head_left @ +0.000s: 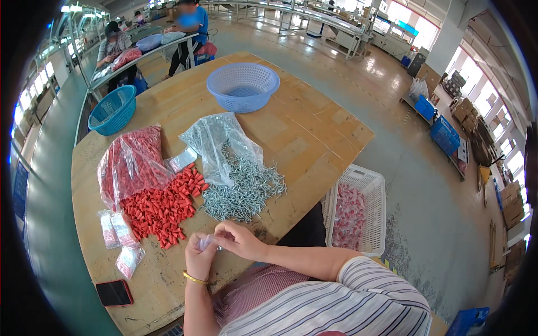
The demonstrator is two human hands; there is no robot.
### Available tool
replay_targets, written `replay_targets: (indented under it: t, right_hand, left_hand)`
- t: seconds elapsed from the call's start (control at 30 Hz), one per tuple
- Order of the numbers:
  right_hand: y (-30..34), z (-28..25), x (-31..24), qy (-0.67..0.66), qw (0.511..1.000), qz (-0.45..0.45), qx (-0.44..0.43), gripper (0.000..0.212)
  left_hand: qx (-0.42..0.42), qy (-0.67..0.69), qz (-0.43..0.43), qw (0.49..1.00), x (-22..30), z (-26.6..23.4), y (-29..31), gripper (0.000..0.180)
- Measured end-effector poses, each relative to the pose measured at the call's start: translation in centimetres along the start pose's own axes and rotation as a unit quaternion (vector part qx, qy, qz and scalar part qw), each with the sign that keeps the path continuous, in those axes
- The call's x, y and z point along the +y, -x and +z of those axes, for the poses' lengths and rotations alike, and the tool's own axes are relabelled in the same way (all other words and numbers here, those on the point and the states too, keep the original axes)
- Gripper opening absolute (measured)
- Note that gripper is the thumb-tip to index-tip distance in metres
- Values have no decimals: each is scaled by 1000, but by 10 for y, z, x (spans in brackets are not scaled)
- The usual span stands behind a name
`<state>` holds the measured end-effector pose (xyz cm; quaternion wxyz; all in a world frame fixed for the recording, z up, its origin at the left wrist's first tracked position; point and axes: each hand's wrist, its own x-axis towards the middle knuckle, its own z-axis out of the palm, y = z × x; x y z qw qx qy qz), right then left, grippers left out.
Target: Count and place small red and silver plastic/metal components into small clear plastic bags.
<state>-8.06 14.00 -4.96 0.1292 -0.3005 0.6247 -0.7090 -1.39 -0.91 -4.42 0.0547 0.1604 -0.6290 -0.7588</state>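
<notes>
Both of my hands meet over the near part of the wooden table, just in front of the heaps. My left hand (pixel 200 253), with a yellow bangle at the wrist, pinches a small clear plastic bag (pixel 206 243). My right hand (pixel 238 239) has its fingers closed at the bag's edge. Whatever may be inside the bag is too small to make out. Beyond my hands lies a heap of silvery screws (pixel 241 190), spilling from a clear plastic bag (pixel 221 143). To its left are red plastic caps (pixel 159 210), spread out of a larger bag (pixel 131 162).
Flat packs of small clear bags (pixel 130 260) lie left of my hands, near a phone (pixel 114 293). A blue basket (pixel 242 89) and a teal basket (pixel 114 111) stand at the far side. Right of the table, a white crate (pixel 376 213) holds filled red-and-clear packets (pixel 348 215).
</notes>
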Motion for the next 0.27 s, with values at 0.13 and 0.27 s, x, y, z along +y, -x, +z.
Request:
replay_targets:
  t: [0.13,0.27]
  right_hand:
    - [-1,0,6,97,995,4,23,10]
    - [-2,-2,17,-37,989,143,7,6]
  left_hand:
    - [1,-38,-4,999,0,-3,4,17]
    - [-9,20,-25,999,-18,-29,20,16]
